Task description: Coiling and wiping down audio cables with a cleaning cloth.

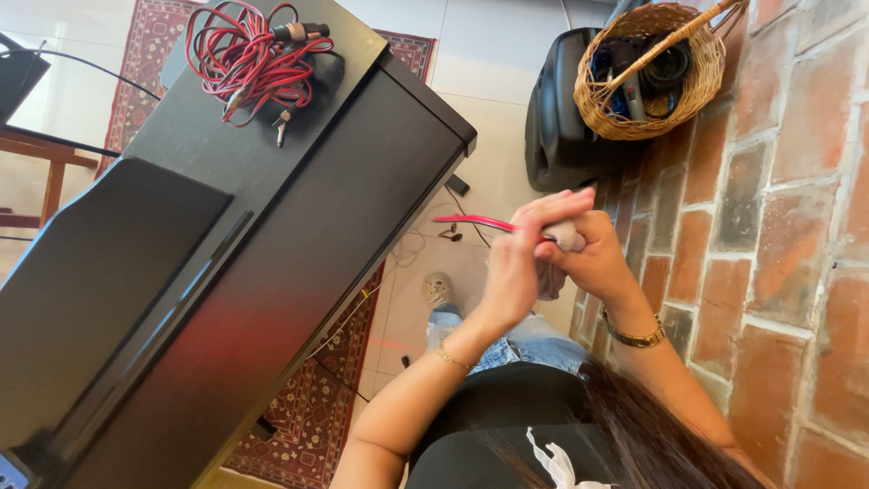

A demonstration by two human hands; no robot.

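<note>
both hands, left [511, 272] and right [593, 258], close on a red cable [475, 221] and cloth [568, 237]; open floor [493, 145] lies between piano edge [434, 100] and brick wall [769, 226].

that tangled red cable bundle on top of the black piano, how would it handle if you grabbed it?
The red cable bundle is probably floppy: its loops sag unevenly over the black piano. It is likely light and may lift as one snarl, since the strands cross. Its plug ends hang loose, so they could swing or snag.
</note>
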